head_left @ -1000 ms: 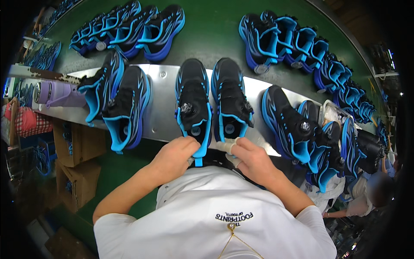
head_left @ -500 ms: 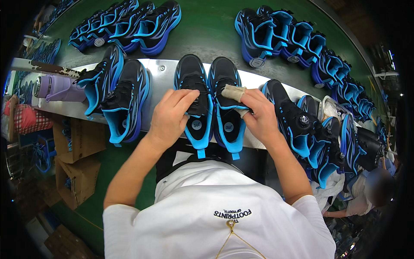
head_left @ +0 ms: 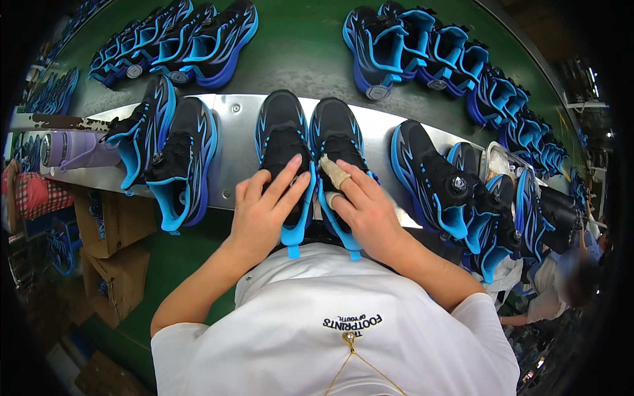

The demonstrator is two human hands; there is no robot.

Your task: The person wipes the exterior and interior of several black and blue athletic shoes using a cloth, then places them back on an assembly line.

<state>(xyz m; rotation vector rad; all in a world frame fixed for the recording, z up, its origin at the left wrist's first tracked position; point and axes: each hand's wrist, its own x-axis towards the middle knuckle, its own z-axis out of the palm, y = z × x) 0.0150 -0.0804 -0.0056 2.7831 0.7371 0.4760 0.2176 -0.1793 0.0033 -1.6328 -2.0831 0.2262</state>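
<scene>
both hands have slid down the pair of shoes since half a second ago, from the laces toward the heels. at centre frame the left hand (head_left: 264, 211) lies flat on the left shoe (head_left: 282, 148), fingers spread narrowly along its tongue. the right hand (head_left: 366, 210) rests on the right shoe (head_left: 337, 142), fingers loosely curled, one fingertip wrapped in tan tape (head_left: 334, 173). both black-and-blue shoes stand side by side, toes up-frame, on a steel shelf (head_left: 231, 142). another pair (head_left: 168, 155) sits left of centre, more shoes (head_left: 456, 191) crowd the right edge. rows of shoes fill the green belt (head_left: 300, 53) across the top. a purple bottle (head_left: 76, 148) lies at the far left, cardboard boxes (head_left: 109, 251) below it.
</scene>
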